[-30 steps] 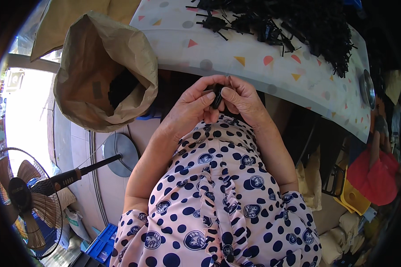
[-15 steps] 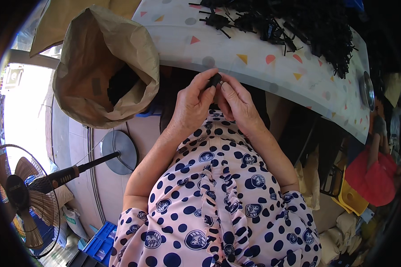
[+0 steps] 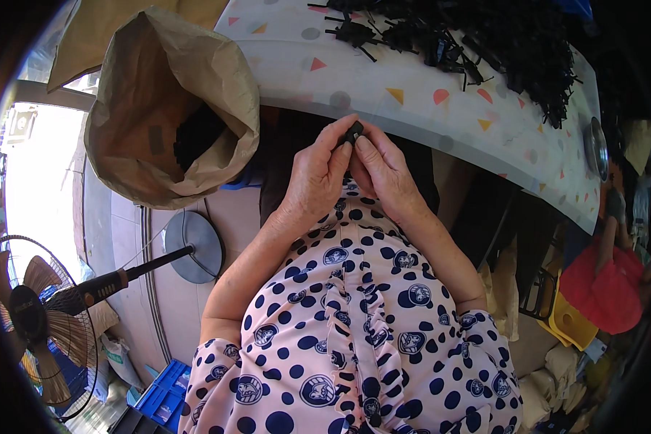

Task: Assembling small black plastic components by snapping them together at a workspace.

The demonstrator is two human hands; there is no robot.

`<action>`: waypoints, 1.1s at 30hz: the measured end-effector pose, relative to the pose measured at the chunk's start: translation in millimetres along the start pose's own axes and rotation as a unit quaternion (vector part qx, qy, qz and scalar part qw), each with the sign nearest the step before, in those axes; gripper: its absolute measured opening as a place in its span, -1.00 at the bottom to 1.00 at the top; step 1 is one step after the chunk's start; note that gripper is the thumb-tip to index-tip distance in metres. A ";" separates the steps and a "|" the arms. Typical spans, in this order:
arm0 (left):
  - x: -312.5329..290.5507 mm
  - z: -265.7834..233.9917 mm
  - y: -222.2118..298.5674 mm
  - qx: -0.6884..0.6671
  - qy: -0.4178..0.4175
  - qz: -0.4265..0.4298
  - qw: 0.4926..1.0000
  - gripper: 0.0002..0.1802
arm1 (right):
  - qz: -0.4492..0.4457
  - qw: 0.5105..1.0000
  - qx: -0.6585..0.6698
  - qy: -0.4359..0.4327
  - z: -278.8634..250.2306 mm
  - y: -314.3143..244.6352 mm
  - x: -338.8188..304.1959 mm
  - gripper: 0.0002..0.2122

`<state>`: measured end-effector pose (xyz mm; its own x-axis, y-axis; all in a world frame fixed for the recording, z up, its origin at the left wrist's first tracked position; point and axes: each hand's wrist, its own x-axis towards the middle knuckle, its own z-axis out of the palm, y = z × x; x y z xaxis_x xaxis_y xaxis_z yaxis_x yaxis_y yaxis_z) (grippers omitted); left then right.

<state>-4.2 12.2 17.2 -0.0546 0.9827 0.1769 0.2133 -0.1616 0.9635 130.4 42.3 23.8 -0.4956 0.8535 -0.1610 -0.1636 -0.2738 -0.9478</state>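
Between the fingertips of both hands sits a small black plastic part (image 3: 353,133), partly covered by my thumbs and fingers. My left hand (image 3: 317,168) closes on it from the left, thumb pressed to its near side. My right hand (image 3: 385,165) meets it from the right, with the thumb against the part and the other fingers curled behind. Both hands are held just short of the table's near edge, above my lap. On the table, a large heap of black plastic parts (image 3: 477,43) with thin stems is spread at the far right.
A tall open brown paper sack (image 3: 231,108) with dark contents stands left of my hands. The table (image 3: 304,72) has a patterned cover. At left are a standing fan (image 3: 36,311) and a blue crate (image 3: 168,394). Another person in red (image 3: 604,286) is at right.
The black part has turned a little between my fingertips, and my right thumb has shifted slightly left onto it. My forearms stay almost in place.
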 end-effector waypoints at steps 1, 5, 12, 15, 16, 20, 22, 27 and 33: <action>0.0 0.2 0.7 0.001 -0.001 0.000 1.000 -0.64 | 0.001 1.000 0.002 0.001 -0.7 0.9 0.3 -0.67; 0.5 1.9 4.9 0.033 -0.002 0.005 0.999 -0.64 | 0.002 1.000 0.006 0.001 -1.5 1.9 0.1 -0.67; 2.7 7.5 3.0 0.096 0.027 0.064 0.993 -0.60 | 0.011 1.000 0.015 0.023 -1.0 0.1 0.4 -0.68; 4.9 7.4 11.0 0.124 0.012 0.046 0.991 -0.63 | 0.010 0.999 0.025 0.018 -4.9 1.6 3.1 -0.69; 6.1 7.5 10.0 0.121 0.008 0.051 0.991 -0.63 | 0.009 1.000 0.014 0.004 -8.6 1.6 5.1 -0.69; 7.1 5.4 0.3 0.140 0.010 0.069 0.988 -0.59 | -0.007 0.998 -0.048 -0.043 -22.2 12.1 18.3 -0.78; 8.5 1.7 0.4 0.125 -0.003 0.028 0.992 -0.59 | -0.052 0.987 -0.146 -0.049 -28.9 2.4 20.5 -0.77; 10.4 -57.6 7.5 0.108 0.119 -0.004 0.987 -0.64 | -0.160 0.909 -0.379 0.062 -82.5 -27.2 23.2 -0.75; 8.5 -156.5 -5.3 0.246 0.188 -0.070 0.948 -0.66 | -0.150 0.702 -0.650 0.249 -193.5 -52.4 44.1 -0.79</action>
<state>-158.5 7.2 45.1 -0.4409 0.8745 0.2021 0.6025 0.1214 0.7888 282.1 180.1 13.1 -0.1915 0.9244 0.3298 0.8810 0.3100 -0.3575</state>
